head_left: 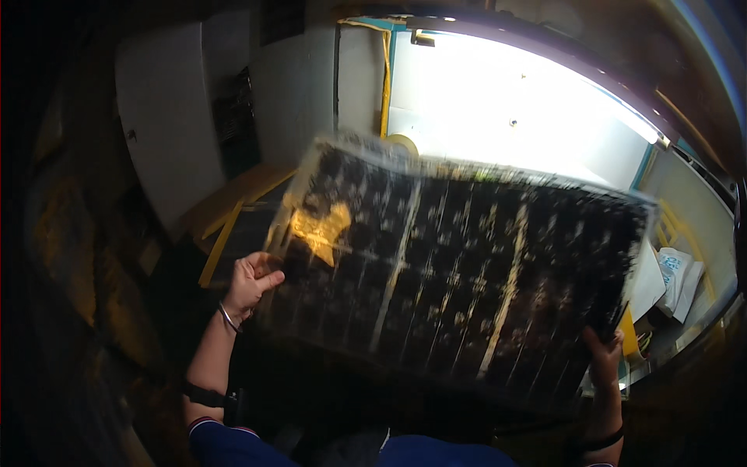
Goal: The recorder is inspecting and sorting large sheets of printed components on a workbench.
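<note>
A large dark rectangular sheet [459, 265] with a grid of light lines and worn, whitish edges spans the space between my hands, tilted. I cannot make out its exact kind. A bright yellow-orange patch [320, 232] shows near its upper left. My left hand [253, 284] is closed on the left edge, with the thumb across the front. At the lower right edge, my right hand [604, 354] grips the sheet, its fingers partly hidden and dim. The sheet is slightly blurred.
Behind the sheet stands a brightly lit white booth [490, 101] with a tube light [622, 113] along its top. A roll of tape [402, 144] peeks over the sheet. White packages [678, 282] lie at right; a grey door [163, 117] and a wooden ledge [241, 198] are at left.
</note>
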### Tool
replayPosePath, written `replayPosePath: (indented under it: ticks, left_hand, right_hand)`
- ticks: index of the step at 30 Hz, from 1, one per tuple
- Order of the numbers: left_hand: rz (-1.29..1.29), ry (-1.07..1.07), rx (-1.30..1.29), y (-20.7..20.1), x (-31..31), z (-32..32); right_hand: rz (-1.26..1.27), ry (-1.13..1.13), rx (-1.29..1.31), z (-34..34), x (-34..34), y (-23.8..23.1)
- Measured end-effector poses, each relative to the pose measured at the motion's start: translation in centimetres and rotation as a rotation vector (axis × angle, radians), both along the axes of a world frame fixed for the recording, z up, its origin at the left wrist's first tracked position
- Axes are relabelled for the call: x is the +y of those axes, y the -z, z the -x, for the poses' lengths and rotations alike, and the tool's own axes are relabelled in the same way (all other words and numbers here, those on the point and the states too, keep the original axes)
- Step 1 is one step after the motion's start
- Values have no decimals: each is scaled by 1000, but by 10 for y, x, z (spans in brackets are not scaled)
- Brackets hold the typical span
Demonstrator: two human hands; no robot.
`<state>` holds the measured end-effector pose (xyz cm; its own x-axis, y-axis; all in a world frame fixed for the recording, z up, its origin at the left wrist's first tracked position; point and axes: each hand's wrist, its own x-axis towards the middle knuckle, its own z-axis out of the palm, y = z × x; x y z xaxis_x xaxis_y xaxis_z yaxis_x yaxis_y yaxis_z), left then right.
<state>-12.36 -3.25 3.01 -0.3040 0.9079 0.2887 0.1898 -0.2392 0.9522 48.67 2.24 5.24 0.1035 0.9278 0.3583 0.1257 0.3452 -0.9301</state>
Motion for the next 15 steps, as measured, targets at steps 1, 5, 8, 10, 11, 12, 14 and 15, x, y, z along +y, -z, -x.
replayPosePath:
  ticks: [1,5,8,10,11,12,14,15]
  left_hand:
    - [-96,0,-5,-7,5,1]
    - [-207,-66,-21,-43,30,6]
    - [-96,56,-47,-61,36,15]
    - [-10,116,-65,-63,42,18]
    - [-97,158,-60,-61,45,19]
    - [-184,200,-55,-60,46,18]
    - [-207,105,-110,-58,49,-12]
    - [-238,16,-165,-61,47,-25]
  right_hand:
    - [-30,50,105,3,-1,-5]
    - [-130,46,73,-14,16,-24]
    - [-150,34,169,-18,18,-24]
    - [-34,-122,253,-16,12,-32]
    - [-24,-280,316,-17,20,-34]
    - [-22,-282,315,-18,26,-32]
    - [-26,-286,305,-17,38,-28]
    - [-48,-216,230,-13,39,-26]
